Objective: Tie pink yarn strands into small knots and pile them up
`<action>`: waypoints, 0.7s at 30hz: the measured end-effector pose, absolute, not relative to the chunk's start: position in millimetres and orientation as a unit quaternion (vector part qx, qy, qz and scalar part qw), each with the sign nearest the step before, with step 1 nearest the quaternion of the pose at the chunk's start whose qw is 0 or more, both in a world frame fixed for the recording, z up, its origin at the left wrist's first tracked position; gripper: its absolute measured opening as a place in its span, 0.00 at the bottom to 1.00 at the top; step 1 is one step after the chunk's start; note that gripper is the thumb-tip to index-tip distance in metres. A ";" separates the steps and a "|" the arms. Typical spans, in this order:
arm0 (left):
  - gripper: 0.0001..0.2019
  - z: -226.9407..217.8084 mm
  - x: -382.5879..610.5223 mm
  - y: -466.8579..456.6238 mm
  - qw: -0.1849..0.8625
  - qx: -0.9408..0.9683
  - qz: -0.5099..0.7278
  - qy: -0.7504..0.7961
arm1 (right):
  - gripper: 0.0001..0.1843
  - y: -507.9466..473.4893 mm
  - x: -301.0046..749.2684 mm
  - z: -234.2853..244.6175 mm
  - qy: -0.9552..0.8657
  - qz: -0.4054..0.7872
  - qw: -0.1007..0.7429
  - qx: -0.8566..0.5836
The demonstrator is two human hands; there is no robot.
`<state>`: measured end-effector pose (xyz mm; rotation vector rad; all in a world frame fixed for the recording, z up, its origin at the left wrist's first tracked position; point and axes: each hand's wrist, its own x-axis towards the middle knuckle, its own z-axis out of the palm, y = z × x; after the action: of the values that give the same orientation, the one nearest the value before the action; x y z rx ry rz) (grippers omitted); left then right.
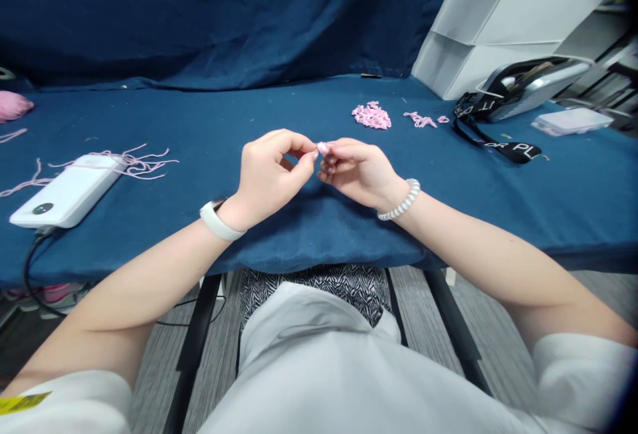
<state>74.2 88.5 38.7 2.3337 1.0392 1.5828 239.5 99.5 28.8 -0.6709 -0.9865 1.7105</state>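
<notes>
My left hand [279, 167] and my right hand [359, 171] meet above the front of the blue table, fingertips almost touching. Between them is a small piece of pink yarn [323, 148], pinched by the thumb and forefinger of each hand. Fingers hide most of it, so its exact shape is unclear. Beyond my right hand lies a pile of small pink yarn loops [371, 115], with several more loops [419, 119] to its right. On the left, loose pink yarn strands [142, 163] drape over a white power bank [74, 188].
A pink yarn ball [14, 106] sits at the far left. A black cable [30, 258] runs from the power bank off the table. To the right are white boxes [468, 42], a black lettered strap [498, 145], a silver-black device [538, 88] and a flat clear case [572, 121].
</notes>
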 end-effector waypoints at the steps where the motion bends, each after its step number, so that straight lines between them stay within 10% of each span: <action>1: 0.03 38.4 74.2 88.6 0.068 0.774 0.525 0.346 | 0.02 99.7 239.7 28.9 -0.404 0.706 0.509 -0.281; 21: 0.03 35.2 70.0 93.7 0.002 0.809 0.501 0.307 | 0.13 98.8 244.2 28.7 -0.494 0.644 0.504 -0.294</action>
<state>70.0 93.7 35.2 2.5374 0.9626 1.5728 244.2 98.8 28.7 -0.7106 -1.1938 1.5561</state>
